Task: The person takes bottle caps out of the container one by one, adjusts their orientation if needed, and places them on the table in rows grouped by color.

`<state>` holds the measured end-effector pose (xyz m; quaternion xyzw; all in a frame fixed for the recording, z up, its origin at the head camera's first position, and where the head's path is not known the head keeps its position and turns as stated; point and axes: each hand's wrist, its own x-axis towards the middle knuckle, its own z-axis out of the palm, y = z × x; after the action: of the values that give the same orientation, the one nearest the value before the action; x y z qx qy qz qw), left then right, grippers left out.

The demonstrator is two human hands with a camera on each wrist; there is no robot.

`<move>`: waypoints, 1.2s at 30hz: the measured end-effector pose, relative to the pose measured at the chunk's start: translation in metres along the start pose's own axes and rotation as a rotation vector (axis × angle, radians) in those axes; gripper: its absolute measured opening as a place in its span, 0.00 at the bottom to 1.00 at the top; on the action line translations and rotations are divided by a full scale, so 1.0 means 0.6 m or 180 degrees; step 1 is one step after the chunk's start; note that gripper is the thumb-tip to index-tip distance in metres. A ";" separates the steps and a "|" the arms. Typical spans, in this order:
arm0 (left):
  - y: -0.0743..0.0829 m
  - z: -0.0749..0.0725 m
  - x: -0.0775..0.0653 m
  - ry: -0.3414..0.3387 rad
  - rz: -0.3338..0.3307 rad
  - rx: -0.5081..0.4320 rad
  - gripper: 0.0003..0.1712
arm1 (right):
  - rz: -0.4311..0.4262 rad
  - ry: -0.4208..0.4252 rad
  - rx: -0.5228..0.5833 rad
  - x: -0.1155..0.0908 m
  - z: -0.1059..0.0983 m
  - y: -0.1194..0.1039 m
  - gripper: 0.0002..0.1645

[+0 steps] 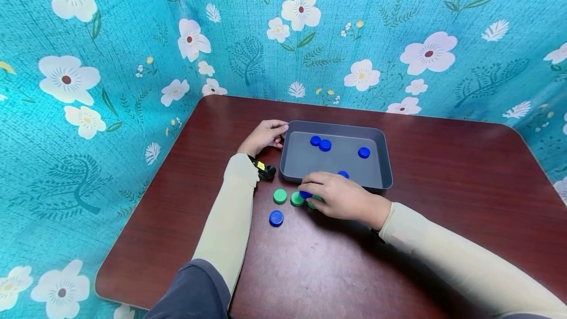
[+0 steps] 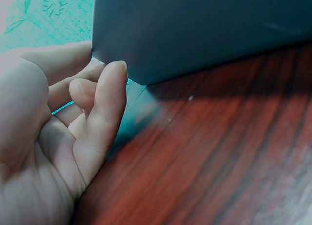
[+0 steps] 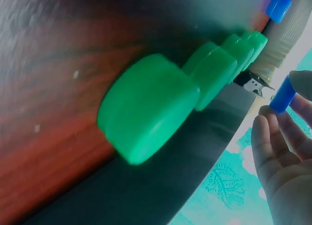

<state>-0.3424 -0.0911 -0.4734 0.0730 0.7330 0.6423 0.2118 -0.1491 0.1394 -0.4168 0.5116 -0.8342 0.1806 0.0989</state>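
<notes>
My right hand (image 1: 338, 196) pinches a blue bottle cap (image 3: 283, 95) between thumb and fingertips, just outside the near wall of a grey tray (image 1: 292, 166). Below and beside that hand, several green caps (image 1: 279, 196) stand in a row along the tray; the hand partly covers some of them. Nearer to me on the table lies another blue cap (image 1: 276, 218). At the tray's far left corner, my left hand (image 1: 265, 137) holds the rim with its fingertips. Its lower fingers (image 2: 111, 95) curl loosely beside the tray wall.
Inside the tray lie several blue caps (image 1: 363, 152), two of them side by side and one near the front wall. The dark red wooden table (image 1: 443, 186) carries everything. A blue flowered cloth (image 1: 248, 28) hangs along its back and left edges.
</notes>
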 end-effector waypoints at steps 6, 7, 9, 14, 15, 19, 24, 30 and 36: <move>-0.003 0.002 0.000 -0.0010 0.0024 0.0011 0.18 | -0.0067 -0.0058 0.0023 -0.003 0.011 -0.008 0.19; -0.004 0.002 0.000 -0.0015 0.0025 0.0007 0.18 | -0.0074 -0.0063 0.0025 -0.003 0.013 -0.010 0.19; -0.004 0.001 0.000 -0.0029 0.0018 -0.0009 0.18 | -0.0095 -0.0066 0.0025 -0.004 0.016 -0.012 0.18; -0.004 0.000 0.001 -0.0008 0.0005 0.0045 0.19 | -0.0187 -0.0039 0.0038 -0.005 0.026 -0.018 0.17; -0.004 0.000 0.002 0.0004 0.0002 0.0061 0.19 | -0.0211 -0.0040 0.0039 -0.005 0.028 -0.019 0.17; -0.004 -0.001 0.002 0.0030 -0.0021 0.0069 0.20 | -0.0298 -0.0090 0.0011 -0.004 0.034 -0.024 0.17; -0.004 0.000 0.001 0.0008 -0.0038 0.0031 0.20 | -0.0294 -0.0136 -0.0035 -0.004 0.036 -0.030 0.17; -0.004 0.000 0.004 -0.0007 -0.0006 0.0008 0.19 | -0.0325 -0.0130 -0.0015 -0.003 0.038 -0.031 0.17; -0.003 -0.002 0.005 0.0000 -0.0021 0.0028 0.19 | -0.0370 -0.0112 0.0027 -0.002 0.041 -0.031 0.17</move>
<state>-0.3454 -0.0913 -0.4758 0.0715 0.7360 0.6384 0.2136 -0.1315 0.1226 -0.4360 0.5627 -0.8039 0.1691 0.0924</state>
